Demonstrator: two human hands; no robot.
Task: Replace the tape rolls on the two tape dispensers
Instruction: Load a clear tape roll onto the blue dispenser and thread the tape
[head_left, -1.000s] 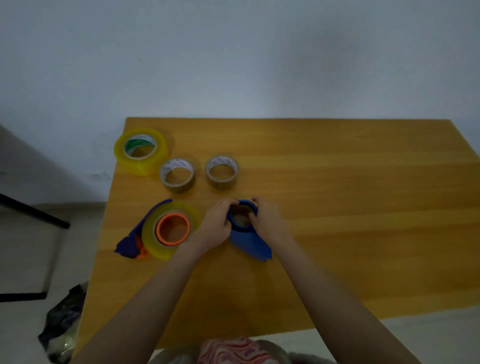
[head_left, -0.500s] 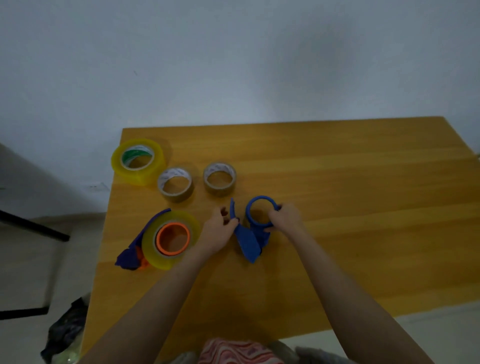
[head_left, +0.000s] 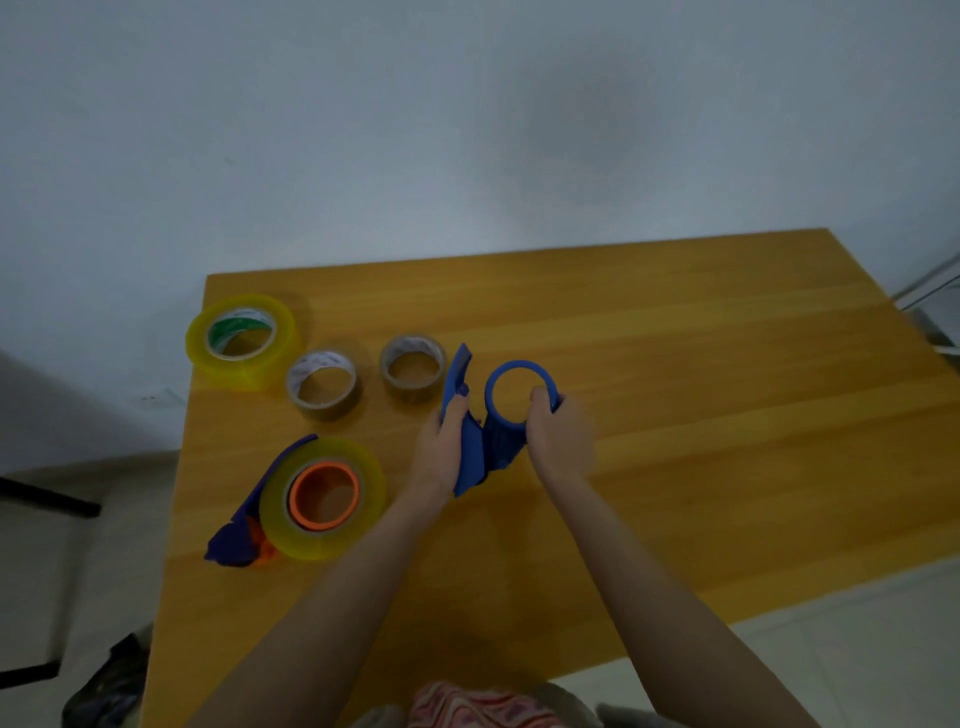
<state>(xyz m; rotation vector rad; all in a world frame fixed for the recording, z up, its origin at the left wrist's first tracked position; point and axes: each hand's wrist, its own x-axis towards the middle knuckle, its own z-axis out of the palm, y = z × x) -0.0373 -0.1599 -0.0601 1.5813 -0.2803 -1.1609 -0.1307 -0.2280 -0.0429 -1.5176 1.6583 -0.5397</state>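
Observation:
A blue tape dispenser (head_left: 475, 452) stands opened in two halves on the wooden table (head_left: 675, 415). My left hand (head_left: 441, 441) grips its flat blue side plate (head_left: 456, 376). My right hand (head_left: 558, 434) grips the half with the empty blue ring core (head_left: 519, 371). A second dispenser (head_left: 244, 525), dark blue with an orange core, lies at the left front with a full yellow roll (head_left: 322, 496) on it. Behind it lie two nearly used brown rolls (head_left: 322, 384) (head_left: 413, 366) and a full yellow roll (head_left: 241, 332).
The table's left edge runs close beside the yellow rolls. A dark bag (head_left: 104, 686) lies on the floor at the lower left. A black frame leg (head_left: 47, 496) crosses the floor at the left. A grey wall rises behind the table.
The blue dispenser was closed under both hands; its two halves have swung apart, the ring half going right with my right hand. The view has tilted slightly.

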